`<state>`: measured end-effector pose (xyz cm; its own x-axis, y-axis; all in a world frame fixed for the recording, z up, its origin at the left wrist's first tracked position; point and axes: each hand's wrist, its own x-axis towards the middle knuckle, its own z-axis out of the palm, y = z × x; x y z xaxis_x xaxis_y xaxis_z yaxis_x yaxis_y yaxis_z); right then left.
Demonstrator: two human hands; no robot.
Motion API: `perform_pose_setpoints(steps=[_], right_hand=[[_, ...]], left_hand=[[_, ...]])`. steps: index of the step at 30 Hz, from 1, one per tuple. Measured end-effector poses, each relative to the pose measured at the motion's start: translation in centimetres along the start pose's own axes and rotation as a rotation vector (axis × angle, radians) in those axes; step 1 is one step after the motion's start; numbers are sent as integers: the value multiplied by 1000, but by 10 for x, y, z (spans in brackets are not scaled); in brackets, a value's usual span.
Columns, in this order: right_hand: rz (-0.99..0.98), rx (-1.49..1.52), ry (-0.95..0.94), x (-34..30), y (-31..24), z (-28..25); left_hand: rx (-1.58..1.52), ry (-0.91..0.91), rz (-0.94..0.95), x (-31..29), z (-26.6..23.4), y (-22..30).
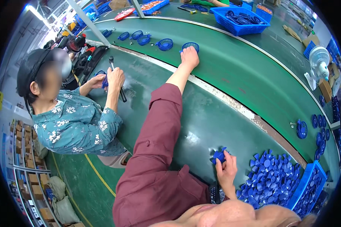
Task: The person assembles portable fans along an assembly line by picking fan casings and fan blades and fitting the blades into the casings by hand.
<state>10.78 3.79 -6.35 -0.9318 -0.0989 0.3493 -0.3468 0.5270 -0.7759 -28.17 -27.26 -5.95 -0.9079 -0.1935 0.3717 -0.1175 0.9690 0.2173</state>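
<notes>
My left arm reaches across to the green conveyor belt. Its hand (189,59) is closed on the near rim of a round blue slotted plastic basket (191,46), with the fingertips partly hidden. Near my body, my right hand (226,170) pinches small blue plastic pieces (218,155) just above the green worktable (193,130); how many cannot be made out. To the right of that hand lies a heap of similar blue fan-shaped pieces (268,176). More blue slotted baskets (165,44) sit on the belt left of my left hand.
A blue crate (316,185) of pieces stands beside the heap. A co-worker (76,113) at the left holds a blue part and a black-handled tool (123,94). A pale metal rail (231,96) separates table and belt (238,72). A blue bin (238,28) stands beyond.
</notes>
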Motion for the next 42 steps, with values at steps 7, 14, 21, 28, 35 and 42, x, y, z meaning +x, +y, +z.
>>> perform_pose_setpoints(steps=[7,14,21,28,35,42], right_hand=[[9,-13,-41,1,0,-2],[-7,113,87,-1,1,-6],[68,248,204,-3,5,-6],[38,237,176,3,-17,-22],[16,173,192,-1,-35,-39],[-88,-49,41,9,-41,-45]], left_hand=[[265,107,283,-15,2,8],[-165,-277,617,-186,-134,120],[-577,-538,639,-313,-162,105],[-596,-600,356,-313,-128,96],[-562,-683,570,-321,-130,112],[-1342,-806,-177,-324,-118,133]])
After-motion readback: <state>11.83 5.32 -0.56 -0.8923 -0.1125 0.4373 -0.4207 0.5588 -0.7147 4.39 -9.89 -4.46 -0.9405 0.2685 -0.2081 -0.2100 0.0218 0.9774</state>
